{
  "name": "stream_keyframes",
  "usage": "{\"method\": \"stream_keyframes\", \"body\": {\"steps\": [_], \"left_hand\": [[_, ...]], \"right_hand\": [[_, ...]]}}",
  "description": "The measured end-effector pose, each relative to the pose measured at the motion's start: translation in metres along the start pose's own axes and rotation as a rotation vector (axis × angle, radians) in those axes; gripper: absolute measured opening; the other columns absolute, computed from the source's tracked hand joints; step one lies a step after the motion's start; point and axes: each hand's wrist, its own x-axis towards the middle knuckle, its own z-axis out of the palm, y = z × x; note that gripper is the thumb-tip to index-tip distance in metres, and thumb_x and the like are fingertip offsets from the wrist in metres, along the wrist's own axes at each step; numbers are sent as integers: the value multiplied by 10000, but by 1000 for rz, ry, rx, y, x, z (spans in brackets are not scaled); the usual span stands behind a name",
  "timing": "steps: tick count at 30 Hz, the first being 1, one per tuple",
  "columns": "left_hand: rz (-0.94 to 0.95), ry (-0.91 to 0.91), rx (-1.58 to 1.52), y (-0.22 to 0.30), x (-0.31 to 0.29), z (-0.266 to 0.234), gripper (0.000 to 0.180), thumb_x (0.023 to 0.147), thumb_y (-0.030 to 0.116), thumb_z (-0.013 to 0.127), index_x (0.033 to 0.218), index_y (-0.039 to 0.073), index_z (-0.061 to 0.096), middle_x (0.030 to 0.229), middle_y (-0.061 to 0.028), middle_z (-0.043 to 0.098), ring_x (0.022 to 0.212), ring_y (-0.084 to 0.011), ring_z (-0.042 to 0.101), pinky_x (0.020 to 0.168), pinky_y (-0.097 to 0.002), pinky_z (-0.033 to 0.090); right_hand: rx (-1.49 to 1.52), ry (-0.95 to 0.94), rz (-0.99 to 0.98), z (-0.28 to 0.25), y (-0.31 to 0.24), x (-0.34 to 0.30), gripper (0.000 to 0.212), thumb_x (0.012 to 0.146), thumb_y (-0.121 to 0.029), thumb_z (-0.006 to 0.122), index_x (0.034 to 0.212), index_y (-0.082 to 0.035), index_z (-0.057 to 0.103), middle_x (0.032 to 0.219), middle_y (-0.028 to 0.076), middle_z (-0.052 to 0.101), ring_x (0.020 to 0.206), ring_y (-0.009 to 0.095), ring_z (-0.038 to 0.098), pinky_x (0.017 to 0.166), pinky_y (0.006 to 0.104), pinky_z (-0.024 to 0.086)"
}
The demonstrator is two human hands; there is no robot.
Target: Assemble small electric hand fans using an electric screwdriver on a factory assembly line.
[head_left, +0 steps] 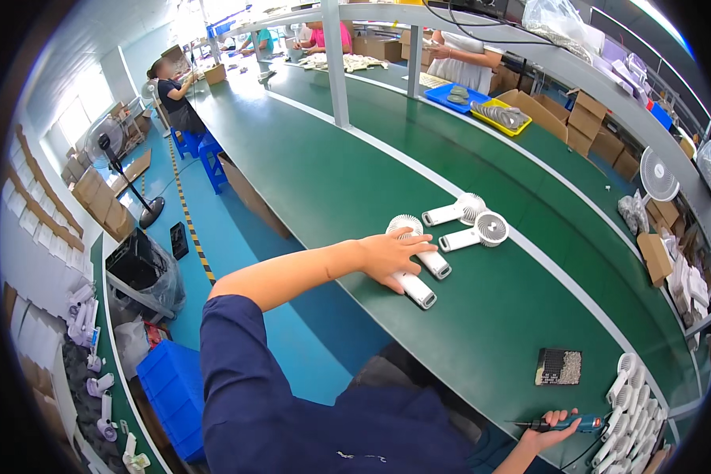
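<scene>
My left hand [391, 257] lies across two white handheld fans on the green table, fingers spread and stretched over their handles. The upper fan [434, 265] shows its round grille beyond my fingers; much of the lower fan [419, 292] is hidden under my palm. Just to the right, two more white handheld fans [491, 228] lie close together, grilles up. At the lower right, my right hand [557, 430] is closed around a teal and black electric screwdriver [584, 424], its bit pointing left.
A black tray of small screws [559, 367] sits near my right hand. Several white fans [628, 407] are stacked at the right edge. Blue [442, 93] and yellow [513, 126] trays of round parts stand farther back. A metal post [334, 71] rises from the table. Other people work beyond.
</scene>
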Motion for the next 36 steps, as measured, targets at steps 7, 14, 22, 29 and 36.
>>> {"method": "stream_keyframes", "body": {"steps": [7, 14, 22, 29, 36], "left_hand": [[73, 55, -146, 22, 26, 19, 454, 798, 457, 677, 1058, 88, 630, 1332, -235, 422, 1294, -378, 382, 1118, -555, 212], [-76, 18, -292, 152, 123, 11, 502, 739, 395, 743, 1124, 95, 625, 1302, -241, 431, 1229, -406, 418, 1043, -570, 329], [5, -17, -326, 178, 211, 10, 690, 678, 286, 809, 1208, 13, 462, 1381, -238, 388, 1317, -407, 352, 1116, -538, 225], [-48, -176, -189, 178, 220, 0, 936, 736, 496, 719, 1399, -48, 345, 1431, -253, 348, 1346, -409, 325, 1138, -546, 186], [-29, -258, -285, 175, 228, 3, 862, 736, 395, 704, 1380, -65, 362, 1388, -259, 380, 1257, -416, 388, 1128, -550, 202]], "right_hand": [[-65, -65, -61, -2, -11, -22, 357, 1014, -364, 388, 1199, -64, 442, 782, 15, 428, 559, 95, 385, 506, 230, 359], [17, -601, -149, 49, -55, -8, 747, 880, -419, 668, 1418, -111, 251, 903, 39, 494, 745, 183, 486, 656, 348, 439], [-261, -549, -397, 113, -36, 52, 786, 866, -747, 375, 1409, -191, 254, 871, 32, 449, 492, 133, 448, 414, 268, 372], [64, -631, -242, 93, -5, 62, 881, 751, -858, 400, 1339, -208, 317, 814, 99, 495, 494, 188, 510, 412, 321, 431], [-33, -747, -156, 75, -9, 56, 778, 817, -745, 505, 1378, -229, 348, 877, 151, 499, 598, 265, 504, 547, 372, 417]]}}
